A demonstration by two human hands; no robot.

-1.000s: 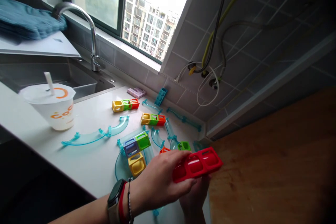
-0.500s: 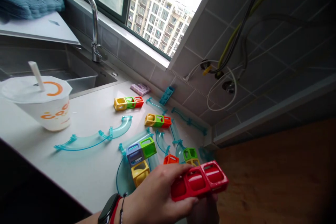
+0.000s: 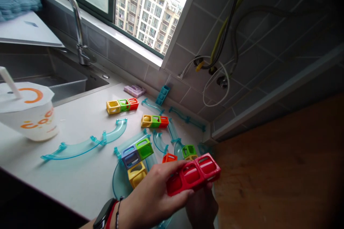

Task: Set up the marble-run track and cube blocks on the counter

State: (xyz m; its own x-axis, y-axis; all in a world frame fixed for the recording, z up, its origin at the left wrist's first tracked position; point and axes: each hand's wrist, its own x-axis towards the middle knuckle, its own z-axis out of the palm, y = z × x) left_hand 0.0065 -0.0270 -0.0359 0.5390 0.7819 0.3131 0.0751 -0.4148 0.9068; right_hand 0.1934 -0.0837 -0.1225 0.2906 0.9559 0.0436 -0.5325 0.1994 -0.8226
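Observation:
A row of three joined red cubes (image 3: 192, 174) is held above the counter. My left hand (image 3: 156, 189), with a watch on its wrist, wraps its fingers and thumb round the row's left end. My right hand (image 3: 202, 205) is beneath the right end, its fingertips against the underside and mostly hidden. Behind my left hand are joined blue (image 3: 130, 156), green (image 3: 144, 148) and yellow (image 3: 137, 174) cubes. An orange-red cube (image 3: 169, 157) and a green cube (image 3: 189, 150) on a yellow one lie just beyond the red row.
Two yellow-green-red rows (image 3: 122, 106) (image 3: 154, 121) and clear teal track pieces (image 3: 77, 150) are spread over the white counter (image 3: 77, 182). A drink cup (image 3: 32, 114) stands at left, near the sink (image 3: 67, 78) and faucet (image 3: 77, 18). A tiled wall (image 3: 196, 32) rises behind.
The view has shifted, so the counter items sit further left in the picture. Both hands still hold the red row, and slightly more of my right hand shows below it.

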